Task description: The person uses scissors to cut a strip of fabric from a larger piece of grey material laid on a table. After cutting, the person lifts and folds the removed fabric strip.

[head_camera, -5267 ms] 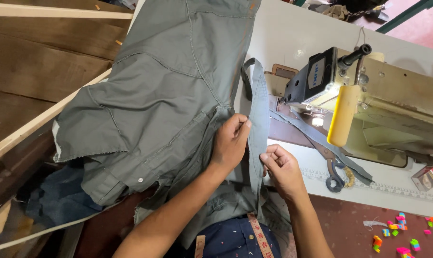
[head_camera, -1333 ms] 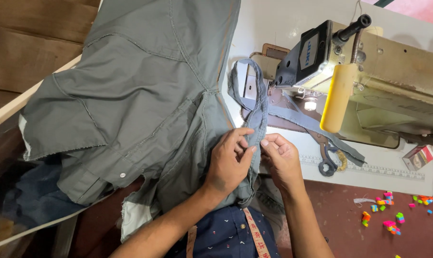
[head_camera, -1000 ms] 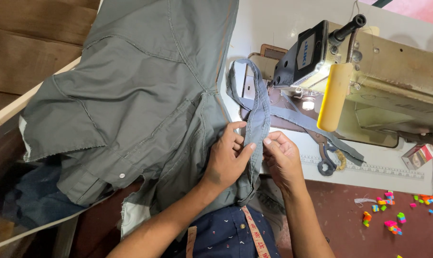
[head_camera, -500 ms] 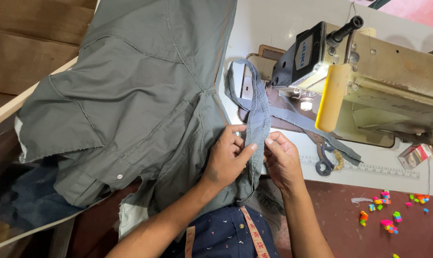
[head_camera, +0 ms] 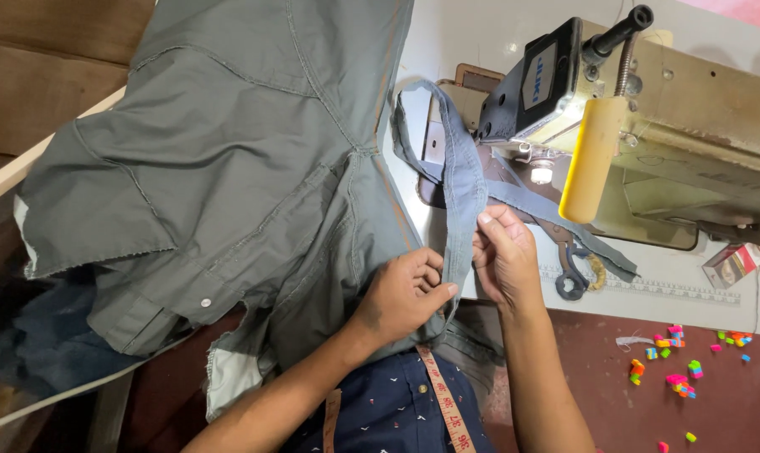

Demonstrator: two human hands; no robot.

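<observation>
Grey-green cotton garment [head_camera: 229, 168], large, spread over the white sewing table [head_camera: 447, 33] and hanging off its near edge. Narrow grey-blue fabric strip [head_camera: 462, 176], looped from the cream industrial sewing machine [head_camera: 690, 109] down to both hands. Left hand [head_camera: 405, 295]: fingers pinched shut on strip and garment edge. Right hand [head_camera: 504, 256]: fingertips pinching the strip higher up. Black-handled scissors [head_camera: 571, 273] lying beside the right hand.
</observation>
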